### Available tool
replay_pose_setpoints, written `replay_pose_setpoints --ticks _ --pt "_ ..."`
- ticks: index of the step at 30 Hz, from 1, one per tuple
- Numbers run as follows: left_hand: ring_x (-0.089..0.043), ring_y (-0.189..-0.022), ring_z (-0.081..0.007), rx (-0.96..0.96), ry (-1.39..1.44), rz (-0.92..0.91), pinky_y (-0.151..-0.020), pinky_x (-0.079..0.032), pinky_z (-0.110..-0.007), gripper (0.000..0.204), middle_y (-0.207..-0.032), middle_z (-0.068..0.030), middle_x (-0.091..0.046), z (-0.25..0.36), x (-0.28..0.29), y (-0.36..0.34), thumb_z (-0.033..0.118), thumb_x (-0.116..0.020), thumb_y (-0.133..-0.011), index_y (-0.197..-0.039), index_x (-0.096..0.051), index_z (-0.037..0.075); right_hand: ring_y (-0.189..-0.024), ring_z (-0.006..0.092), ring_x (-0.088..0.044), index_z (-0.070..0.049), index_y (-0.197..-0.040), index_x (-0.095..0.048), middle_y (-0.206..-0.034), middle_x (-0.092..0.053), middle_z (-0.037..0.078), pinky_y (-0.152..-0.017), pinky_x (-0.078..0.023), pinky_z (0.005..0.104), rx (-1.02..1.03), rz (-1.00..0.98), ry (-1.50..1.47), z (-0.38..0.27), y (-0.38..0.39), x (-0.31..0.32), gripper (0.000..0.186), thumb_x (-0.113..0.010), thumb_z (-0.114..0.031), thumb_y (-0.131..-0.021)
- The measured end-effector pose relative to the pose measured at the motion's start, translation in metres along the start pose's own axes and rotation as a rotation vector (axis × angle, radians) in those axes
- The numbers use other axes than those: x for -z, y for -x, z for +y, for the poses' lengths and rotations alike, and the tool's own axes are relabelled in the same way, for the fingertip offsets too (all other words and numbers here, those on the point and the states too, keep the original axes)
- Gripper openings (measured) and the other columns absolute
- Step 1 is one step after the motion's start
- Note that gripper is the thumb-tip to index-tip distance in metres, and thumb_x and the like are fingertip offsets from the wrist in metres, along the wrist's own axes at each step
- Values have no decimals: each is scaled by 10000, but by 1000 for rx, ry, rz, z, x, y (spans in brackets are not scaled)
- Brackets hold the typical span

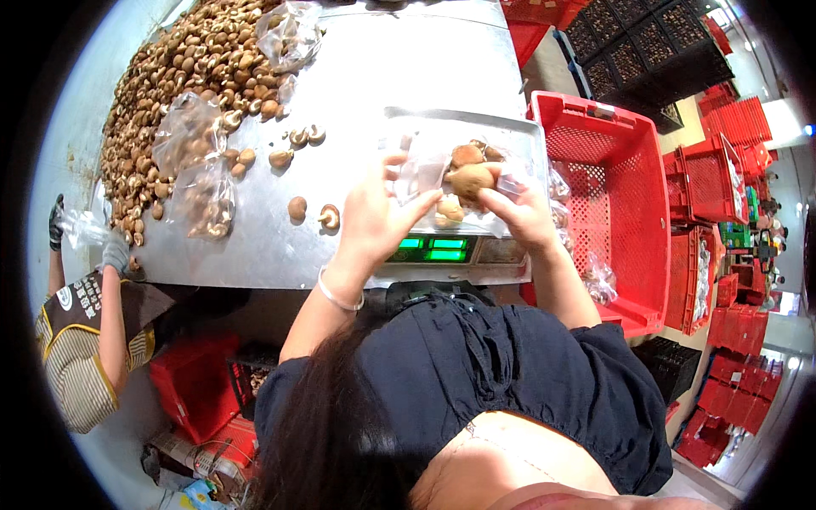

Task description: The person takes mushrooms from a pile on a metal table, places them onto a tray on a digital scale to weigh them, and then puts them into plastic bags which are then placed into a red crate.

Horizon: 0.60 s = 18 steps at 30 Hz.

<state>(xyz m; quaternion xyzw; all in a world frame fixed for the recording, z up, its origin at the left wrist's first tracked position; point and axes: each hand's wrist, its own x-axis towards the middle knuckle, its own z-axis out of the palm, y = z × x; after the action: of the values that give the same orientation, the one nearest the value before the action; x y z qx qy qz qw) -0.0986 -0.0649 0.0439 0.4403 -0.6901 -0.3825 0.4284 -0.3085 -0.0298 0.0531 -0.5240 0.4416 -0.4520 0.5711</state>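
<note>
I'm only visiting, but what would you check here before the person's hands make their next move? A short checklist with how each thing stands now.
1. Brown mushrooms over the scale pan: ok, with clear plastic bag material around them.
2. Scale display lit: ok, glowing green.
3. Both hands near the mushrooms: ok; left hand spread at the plastic, right hand at their right side.
4. Bag sealed: cannot tell.
5. Red crate beside the scale open on top: ok, some bagged mushrooms inside.
6. Co-worker's grey-gloved hand away from the scale: ok, at the far left.
</note>
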Motion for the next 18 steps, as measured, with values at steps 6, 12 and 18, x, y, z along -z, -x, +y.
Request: replay_pose_setpoints --ticks 6,12,18 --pt "-538 -668 -151 -253 114 -256 -579 -459 -245 370 -993 -103 -530 14 -14 29 74 -701 -684 -1014 -534 62 -903 107 -538 18 -1133 -544 -998 -597 45 -815 -431 260 -111 -180 105 -9 23 2 373 -620 -142 -804" --pt "-506 -574 -67 24 563 329 -471 -425 -175 93 -1001 -101 -539 -28 14 17 4 -543 -828 -906 -500 27 -882 113 -552 5 -1079 -580 -973 -619 54 -781 -441 271 2 341 237 -15 39 64 322 -484 -246 -900" --pt "-516 -539 -75 660 175 358 -452 -435 -203 140 -783 -64 -581 -219 45 22 68 -585 -810 -923 -530 6 -811 108 -555 -13 -1086 -566 -938 -605 55 -728 -461 255 180 572 -2 -13 54 82 302 -430 -230 -925"
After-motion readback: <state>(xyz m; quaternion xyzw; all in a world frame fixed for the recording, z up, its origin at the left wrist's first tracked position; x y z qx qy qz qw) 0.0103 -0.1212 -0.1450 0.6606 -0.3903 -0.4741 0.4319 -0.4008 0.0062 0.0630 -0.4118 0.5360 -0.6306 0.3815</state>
